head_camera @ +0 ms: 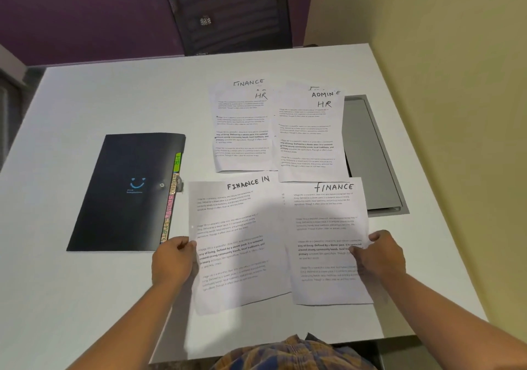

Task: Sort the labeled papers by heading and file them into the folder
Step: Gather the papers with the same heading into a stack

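Observation:
A black folder (128, 193) with coloured index tabs along its right edge lies shut on the white table at the left. My left hand (172, 261) pinches the left edge of a sheet headed FINANCE (236, 244). My right hand (380, 255) pinches the right edge of a second FINANCE sheet (328, 244), which overlaps the first. Beyond them lie two stacks: one with an HR sheet on top (242, 133) and a FINANCE heading peeking out behind, the other with an HR sheet on top (309, 138) and an ADMIN heading behind.
A grey recessed cable tray (373, 156) sits in the table at the right, partly under the papers. A black mesh chair (231, 13) stands behind the table's far edge. A yellow wall runs along the right.

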The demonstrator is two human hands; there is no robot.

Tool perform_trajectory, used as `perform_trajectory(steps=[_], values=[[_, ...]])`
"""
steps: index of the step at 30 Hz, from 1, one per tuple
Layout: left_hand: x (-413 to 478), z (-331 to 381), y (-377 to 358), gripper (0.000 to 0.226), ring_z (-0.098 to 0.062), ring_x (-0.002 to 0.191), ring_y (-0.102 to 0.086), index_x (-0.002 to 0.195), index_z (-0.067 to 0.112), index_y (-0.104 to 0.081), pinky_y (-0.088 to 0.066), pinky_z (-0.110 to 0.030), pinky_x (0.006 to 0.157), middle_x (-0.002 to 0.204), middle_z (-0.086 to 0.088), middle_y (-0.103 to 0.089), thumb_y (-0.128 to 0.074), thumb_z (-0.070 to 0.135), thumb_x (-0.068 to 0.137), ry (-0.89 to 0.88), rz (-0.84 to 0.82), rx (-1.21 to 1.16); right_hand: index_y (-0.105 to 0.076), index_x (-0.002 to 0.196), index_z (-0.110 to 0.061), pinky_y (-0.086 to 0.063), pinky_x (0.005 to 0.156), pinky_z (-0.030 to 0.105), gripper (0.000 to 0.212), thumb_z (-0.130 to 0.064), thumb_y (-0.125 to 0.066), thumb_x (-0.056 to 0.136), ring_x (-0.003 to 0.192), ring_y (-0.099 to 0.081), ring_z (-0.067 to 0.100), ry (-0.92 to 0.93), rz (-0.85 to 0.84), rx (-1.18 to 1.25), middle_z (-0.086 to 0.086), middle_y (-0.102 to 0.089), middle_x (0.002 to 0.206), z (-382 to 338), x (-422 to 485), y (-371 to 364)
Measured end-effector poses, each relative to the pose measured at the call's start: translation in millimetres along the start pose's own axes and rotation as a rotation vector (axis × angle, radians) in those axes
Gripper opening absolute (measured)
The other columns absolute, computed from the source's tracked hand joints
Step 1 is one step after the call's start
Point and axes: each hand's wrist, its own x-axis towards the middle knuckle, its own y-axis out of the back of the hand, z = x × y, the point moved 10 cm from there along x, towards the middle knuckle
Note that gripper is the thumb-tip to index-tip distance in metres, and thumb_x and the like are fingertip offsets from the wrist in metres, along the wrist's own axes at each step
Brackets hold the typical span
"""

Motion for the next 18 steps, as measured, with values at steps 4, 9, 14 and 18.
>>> perform_trajectory(steps=[4, 9, 14, 18], values=[[-11, 6, 12, 0.008, -0.022, 0.088, -0.056, 0.096, 0.013, -0.068, -0.041, -0.028, 0.08, 0.089, 0.0, -0.061, -0.06, 0.014, 0.096, -0.001, 0.049, -0.134, -0.056, 0.095, -0.014, -0.051, 0.069, 0.037, 0.042, -0.03, -0.087, 0.071, 0.085, -0.062, 0.031, 0.044, 0.055, -0.034, 0.01, -0.066, 0.099, -6, -2, 2], [-15, 8, 23, 0.021, -0.019, 0.089, -0.057, 0.111, 0.003, -0.07, -0.043, -0.026, 0.079, 0.099, -0.003, -0.064, -0.058, 0.014, 0.097, -0.028, 0.093, -0.208, -0.051, 0.11, -0.008, -0.039, 0.056, 0.029, 0.048, -0.02, -0.083, 0.076, 0.065, -0.055, 0.021, -0.02, 0.062, 0.083, 0.007, -0.06, 0.085, -3, -10, 5], [-20, 10, 29, 0.018, -0.018, 0.086, -0.061, 0.108, 0.008, -0.071, -0.047, -0.024, 0.073, 0.096, -0.001, -0.066, -0.058, 0.014, 0.097, -0.066, 0.09, -0.281, -0.055, 0.102, -0.013, -0.042, 0.058, 0.029, 0.032, -0.016, -0.076, 0.077, 0.065, -0.056, 0.021, 0.005, 0.166, 0.182, 0.004, -0.063, 0.083, 0, -21, 19], [-20, 6, 33, 0.015, -0.019, 0.086, -0.066, 0.104, 0.014, -0.072, -0.052, -0.028, 0.073, 0.091, 0.004, -0.07, -0.059, 0.017, 0.097, -0.077, 0.074, -0.356, -0.066, 0.096, -0.014, -0.041, 0.057, 0.029, 0.006, -0.017, -0.067, 0.091, 0.065, -0.057, 0.02, 0.129, 0.176, 0.225, 0.005, -0.067, 0.079, -1, -39, 29]])
